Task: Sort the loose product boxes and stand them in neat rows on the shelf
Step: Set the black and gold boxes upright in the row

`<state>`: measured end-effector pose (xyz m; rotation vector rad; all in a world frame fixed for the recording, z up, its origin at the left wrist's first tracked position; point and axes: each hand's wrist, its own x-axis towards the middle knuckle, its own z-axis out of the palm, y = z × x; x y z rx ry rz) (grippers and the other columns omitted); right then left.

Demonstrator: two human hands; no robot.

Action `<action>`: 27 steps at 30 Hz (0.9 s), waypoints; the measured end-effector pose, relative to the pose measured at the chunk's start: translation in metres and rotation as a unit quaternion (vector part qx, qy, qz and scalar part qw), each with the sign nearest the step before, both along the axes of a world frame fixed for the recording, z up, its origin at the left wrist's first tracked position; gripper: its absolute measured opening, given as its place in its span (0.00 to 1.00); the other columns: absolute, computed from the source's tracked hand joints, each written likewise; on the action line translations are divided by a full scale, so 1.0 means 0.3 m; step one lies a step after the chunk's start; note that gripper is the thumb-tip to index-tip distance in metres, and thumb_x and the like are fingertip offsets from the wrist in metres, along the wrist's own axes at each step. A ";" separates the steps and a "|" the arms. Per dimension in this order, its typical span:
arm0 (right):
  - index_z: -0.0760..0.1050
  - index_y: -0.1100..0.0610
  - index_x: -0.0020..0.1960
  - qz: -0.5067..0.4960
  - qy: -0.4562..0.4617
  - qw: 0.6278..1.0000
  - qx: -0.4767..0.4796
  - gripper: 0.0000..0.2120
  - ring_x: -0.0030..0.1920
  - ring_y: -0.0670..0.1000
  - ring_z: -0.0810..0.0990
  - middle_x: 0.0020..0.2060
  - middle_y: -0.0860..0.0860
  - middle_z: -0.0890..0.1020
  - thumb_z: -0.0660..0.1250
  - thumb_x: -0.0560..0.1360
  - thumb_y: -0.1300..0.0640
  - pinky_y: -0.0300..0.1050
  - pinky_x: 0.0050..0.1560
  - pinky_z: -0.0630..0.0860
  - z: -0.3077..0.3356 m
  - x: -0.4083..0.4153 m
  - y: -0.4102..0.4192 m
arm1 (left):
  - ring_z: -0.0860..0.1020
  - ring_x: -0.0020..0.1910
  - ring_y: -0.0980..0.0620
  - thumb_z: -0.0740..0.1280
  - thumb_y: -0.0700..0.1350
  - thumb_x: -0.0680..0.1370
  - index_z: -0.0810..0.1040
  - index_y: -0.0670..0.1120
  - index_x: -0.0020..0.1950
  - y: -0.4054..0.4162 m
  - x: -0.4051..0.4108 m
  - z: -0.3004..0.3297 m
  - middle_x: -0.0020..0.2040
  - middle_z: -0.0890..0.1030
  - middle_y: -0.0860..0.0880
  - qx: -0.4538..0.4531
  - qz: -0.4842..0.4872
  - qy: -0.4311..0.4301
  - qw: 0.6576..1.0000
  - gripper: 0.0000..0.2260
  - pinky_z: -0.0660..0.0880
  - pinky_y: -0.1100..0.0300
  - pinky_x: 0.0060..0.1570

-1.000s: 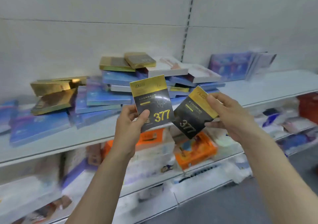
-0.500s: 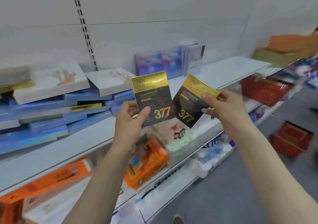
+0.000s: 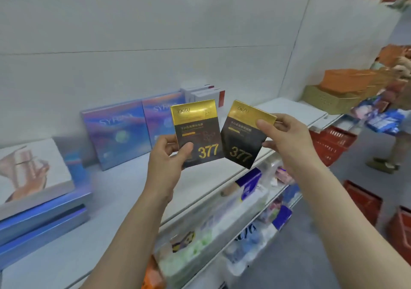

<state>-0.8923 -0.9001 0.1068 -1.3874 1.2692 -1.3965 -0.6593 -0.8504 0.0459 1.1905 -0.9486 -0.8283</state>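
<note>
My left hand (image 3: 165, 159) grips a black and gold box marked 377 (image 3: 198, 131) by its lower left corner and holds it upright. My right hand (image 3: 287, 142) pinches a second black and gold 377 box (image 3: 242, 133) at its top right corner; this one tilts to the right. Both boxes hang in the air above the white shelf (image 3: 124, 191). Behind them two blue SYFINX boxes (image 3: 117, 133) stand upright against the back wall, with white boxes (image 3: 200, 93) standing beside them.
At the left edge lies a stack of flat blue boxes (image 3: 42, 219) topped by a white box (image 3: 31, 168). Lower shelves hold bagged goods (image 3: 222, 228). Red baskets (image 3: 331, 144) sit on the floor at right, where a person's legs (image 3: 398, 146) stand.
The view has swung to the right along the shelf: the loose pile has slid off to the left and the standing blue boxes are now behind my hands. Both hands keep their boxes.
</note>
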 end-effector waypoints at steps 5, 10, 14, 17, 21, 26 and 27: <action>0.77 0.56 0.56 0.012 0.001 1.000 -0.005 0.14 0.49 0.51 0.84 0.47 0.50 0.86 0.73 0.74 0.52 0.44 0.41 0.79 -0.014 -0.086 -0.270 | 0.81 0.53 0.45 0.71 0.46 0.76 0.74 0.51 0.53 -0.228 -0.057 -0.019 0.52 0.82 0.47 0.012 0.019 -0.018 1.000 0.09 0.79 0.47 0.50; 0.77 0.55 0.54 0.072 0.019 0.997 -0.003 0.13 0.52 0.53 0.84 0.47 0.51 0.86 0.74 0.73 0.51 0.55 0.55 0.81 -0.037 -0.137 -0.580 | 0.83 0.48 0.46 0.71 0.45 0.76 0.74 0.52 0.51 -0.407 -0.120 -0.042 0.50 0.83 0.47 0.020 0.076 -0.014 0.997 0.08 0.78 0.43 0.52; 0.77 0.55 0.54 0.150 0.034 0.988 0.001 0.13 0.52 0.53 0.84 0.45 0.50 0.87 0.75 0.73 0.53 0.58 0.59 0.79 -0.049 -0.180 -0.834 | 0.82 0.50 0.44 0.72 0.44 0.76 0.75 0.52 0.50 -0.525 -0.191 -0.049 0.49 0.83 0.47 0.019 0.143 -0.003 0.989 0.08 0.77 0.43 0.53; 0.77 0.55 0.55 0.221 0.055 0.974 0.012 0.13 0.51 0.52 0.85 0.45 0.50 0.87 0.75 0.73 0.53 0.52 0.58 0.79 -0.047 -0.200 -0.992 | 0.82 0.49 0.44 0.72 0.45 0.75 0.75 0.51 0.51 -0.597 -0.253 -0.039 0.49 0.83 0.47 0.029 0.196 0.012 0.980 0.09 0.76 0.44 0.52; 0.77 0.53 0.55 0.302 0.085 0.949 0.032 0.12 0.47 0.46 0.84 0.44 0.47 0.86 0.74 0.74 0.53 0.37 0.46 0.77 -0.066 -0.196 -1.165 | 0.82 0.44 0.48 0.71 0.42 0.76 0.75 0.49 0.52 -0.666 -0.344 -0.023 0.47 0.83 0.47 0.028 0.256 0.026 0.966 0.09 0.76 0.45 0.52; 0.78 0.52 0.52 0.377 0.102 0.920 0.032 0.09 0.45 0.44 0.83 0.45 0.49 0.85 0.74 0.74 0.54 0.32 0.40 0.77 -0.119 -0.113 -1.298 | 0.82 0.48 0.46 0.71 0.43 0.76 0.75 0.50 0.52 -0.664 -0.420 -0.051 0.49 0.84 0.46 0.047 0.319 0.020 0.946 0.08 0.76 0.42 0.55; 0.78 0.53 0.52 0.387 0.103 0.916 0.027 0.09 0.46 0.47 0.83 0.46 0.51 0.85 0.74 0.74 0.54 0.34 0.42 0.78 -0.133 -0.090 -1.316 | 0.82 0.50 0.45 0.71 0.44 0.76 0.75 0.50 0.52 -0.655 -0.429 -0.056 0.49 0.84 0.46 0.054 0.330 0.016 0.942 0.08 0.76 0.42 0.56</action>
